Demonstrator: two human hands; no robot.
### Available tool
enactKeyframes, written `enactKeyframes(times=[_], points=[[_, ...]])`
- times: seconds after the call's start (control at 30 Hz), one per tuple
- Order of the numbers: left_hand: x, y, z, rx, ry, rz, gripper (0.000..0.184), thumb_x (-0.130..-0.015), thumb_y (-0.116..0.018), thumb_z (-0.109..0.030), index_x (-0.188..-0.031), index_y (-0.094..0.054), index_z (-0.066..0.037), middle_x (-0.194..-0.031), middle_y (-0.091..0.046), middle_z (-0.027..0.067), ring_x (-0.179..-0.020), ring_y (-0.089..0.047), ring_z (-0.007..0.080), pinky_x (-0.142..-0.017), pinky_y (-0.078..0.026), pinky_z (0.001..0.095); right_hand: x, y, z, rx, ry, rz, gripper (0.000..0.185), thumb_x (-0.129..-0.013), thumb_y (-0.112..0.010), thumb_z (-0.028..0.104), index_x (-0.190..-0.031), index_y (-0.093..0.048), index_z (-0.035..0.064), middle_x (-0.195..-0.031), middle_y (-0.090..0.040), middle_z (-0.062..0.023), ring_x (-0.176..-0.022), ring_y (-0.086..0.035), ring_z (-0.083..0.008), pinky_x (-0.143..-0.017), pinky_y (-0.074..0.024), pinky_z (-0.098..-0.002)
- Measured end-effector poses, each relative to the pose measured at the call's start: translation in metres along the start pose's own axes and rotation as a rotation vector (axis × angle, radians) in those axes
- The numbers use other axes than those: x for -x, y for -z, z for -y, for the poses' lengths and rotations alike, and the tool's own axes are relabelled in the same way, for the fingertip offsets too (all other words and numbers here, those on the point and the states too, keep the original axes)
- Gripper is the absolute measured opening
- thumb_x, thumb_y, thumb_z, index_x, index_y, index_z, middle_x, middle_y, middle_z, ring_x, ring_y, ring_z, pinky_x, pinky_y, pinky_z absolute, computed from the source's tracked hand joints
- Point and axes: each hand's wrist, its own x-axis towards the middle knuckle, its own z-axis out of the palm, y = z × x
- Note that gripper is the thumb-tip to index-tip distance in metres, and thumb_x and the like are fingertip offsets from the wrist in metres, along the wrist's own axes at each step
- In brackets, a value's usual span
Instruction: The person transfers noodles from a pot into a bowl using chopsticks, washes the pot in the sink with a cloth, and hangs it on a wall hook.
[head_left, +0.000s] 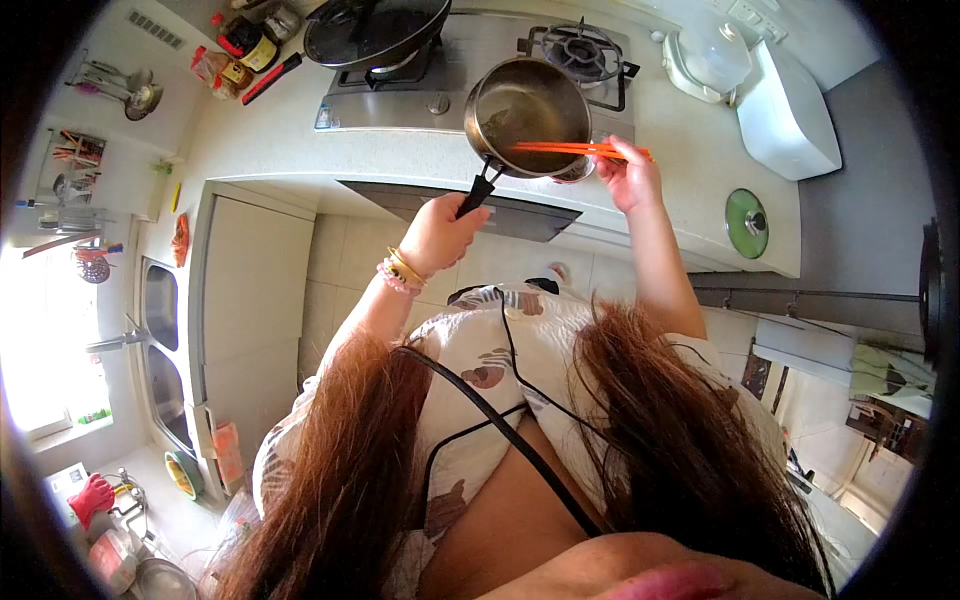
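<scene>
A small metal saucepan [530,105] is held up, tilted, over the front edge of the stove. My left hand [440,232] is closed around its black handle [477,193]. In my right hand [630,177] are orange chopsticks [560,148], gripped between the fingers, with their tips reaching over the pan's opening. What lies at the bottom of the pan is too dim to make out. Part of a round object [574,170] shows just under the pan's right side, mostly hidden.
A lidded black wok [375,35] stands on the left burner; the right burner [582,52] is bare. Bottles [245,42] stand at the back left. On the right are a green glass lid [746,224], a white appliance [708,60] and a white box [788,110].
</scene>
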Motion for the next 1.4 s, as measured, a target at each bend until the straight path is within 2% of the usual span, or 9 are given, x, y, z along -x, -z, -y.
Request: enactKeyframes(times=[0.3,0.47,1.03,1.4], points=[[0.001,-0.001,-0.002,0.103,0.046,0.001,0.026,-0.089,-0.056,-0.025,-0.072,-0.044,-0.010,-0.050,-0.038,-0.0054,-0.038,-0.033,0.0051,-0.033,-0.024,0.0222,0.004,-0.007,0.017,-0.201,0.094,-0.021,0.015,-0.083,-0.061,0.012,-0.086,-0.057,-0.0029,-0.076,-0.062,-0.0170,-0.062,-0.064,-0.0254,-0.054,-0.0542,-0.0304],[0.002,-0.001,-0.002,0.161,0.068,0.010,0.026,-0.089,-0.056,-0.025,-0.072,-0.043,-0.010,-0.050,-0.037,-0.0053,-0.038,-0.033,0.0051,-0.033,-0.024,0.0219,0.005,-0.012,0.037,-0.219,0.173,0.006,0.015,-0.083,-0.061,0.011,-0.089,-0.058,-0.0024,-0.078,-0.062,-0.0148,-0.066,-0.064,-0.0259,-0.059,-0.0543,-0.0311],[-0.001,0.001,0.005,0.194,0.058,-0.001,0.026,-0.089,-0.056,-0.025,-0.072,-0.044,-0.010,-0.051,-0.038,-0.0051,-0.037,-0.034,0.0050,-0.032,-0.025,0.0212,0.038,-0.050,0.100,-0.177,0.402,0.104,0.016,-0.083,-0.061,0.011,-0.087,-0.058,-0.0051,-0.080,-0.061,-0.0171,-0.064,-0.063,-0.0271,-0.063,-0.0538,-0.0339],[-0.001,0.006,0.009,0.205,0.060,-0.030,0.023,-0.087,-0.057,-0.022,-0.071,-0.046,-0.008,-0.054,-0.041,-0.0036,-0.039,-0.036,0.0056,-0.034,-0.026,0.0218,0.061,-0.027,0.140,-0.147,0.491,0.114,0.016,-0.083,-0.061,0.010,-0.087,-0.059,-0.0050,-0.081,-0.062,-0.0145,-0.069,-0.062,-0.0257,-0.061,-0.0533,-0.0308]])
